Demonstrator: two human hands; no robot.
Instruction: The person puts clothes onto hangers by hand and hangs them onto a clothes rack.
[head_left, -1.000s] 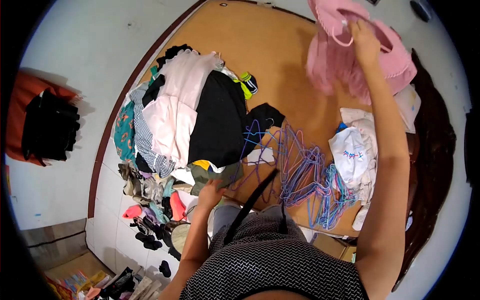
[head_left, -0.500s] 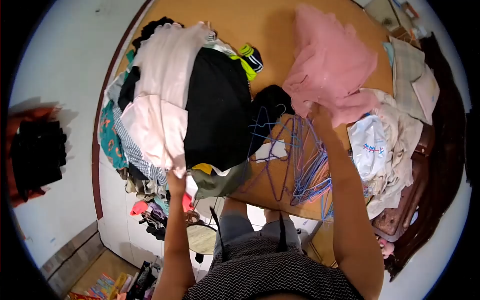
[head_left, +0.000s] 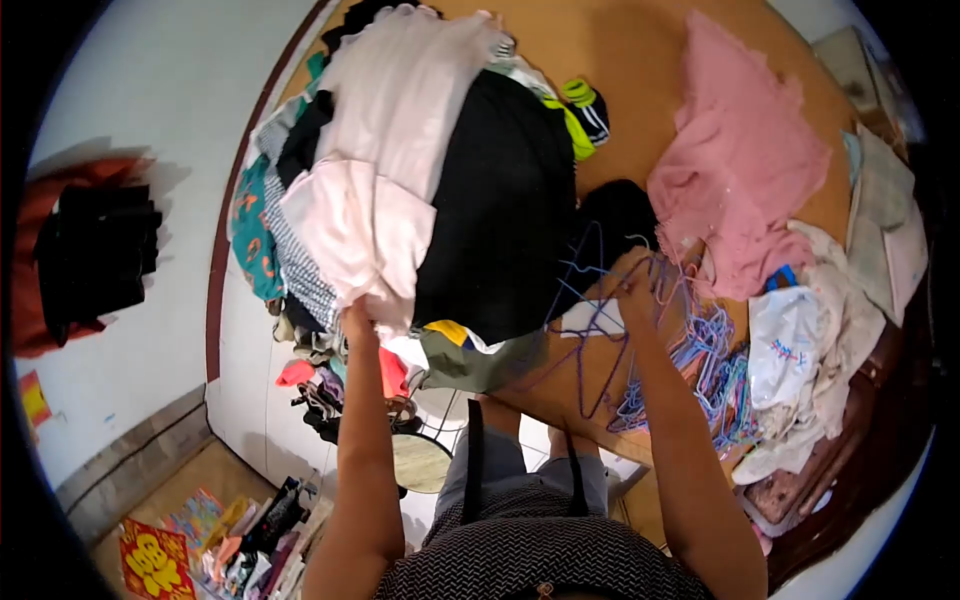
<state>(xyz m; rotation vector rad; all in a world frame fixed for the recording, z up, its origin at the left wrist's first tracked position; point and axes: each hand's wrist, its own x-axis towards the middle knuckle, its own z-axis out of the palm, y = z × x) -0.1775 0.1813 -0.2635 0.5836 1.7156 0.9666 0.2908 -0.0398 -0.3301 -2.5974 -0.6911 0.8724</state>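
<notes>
My left hand [head_left: 357, 324] is closed on the edge of a pale pink dress [head_left: 365, 220], whose sheer skirt is spread over a heap of clothes. My right hand [head_left: 632, 274] is closed around a wire hanger [head_left: 658, 290] at the near part of the bed, its fingers partly hidden. Below and to the right of that hand lies a tangled pile of blue and purple hangers [head_left: 700, 360]. Just beyond it a darker pink gauzy garment [head_left: 740, 165] rests on the surface. A black garment [head_left: 500, 210] lies beside the pale dress.
A white plastic bag [head_left: 785, 350] and cream cloth [head_left: 840, 300] lie at the right. A striped sock [head_left: 593, 112] sits beyond the heap. Dark clothing [head_left: 95, 260] hangs on the left wall. A round stool [head_left: 420, 462] stands below the near edge.
My right hand has let go of the darker pink garment, which now lies flatter, and has moved to the hangers. My left hand stays on the pale dress. The view has shifted.
</notes>
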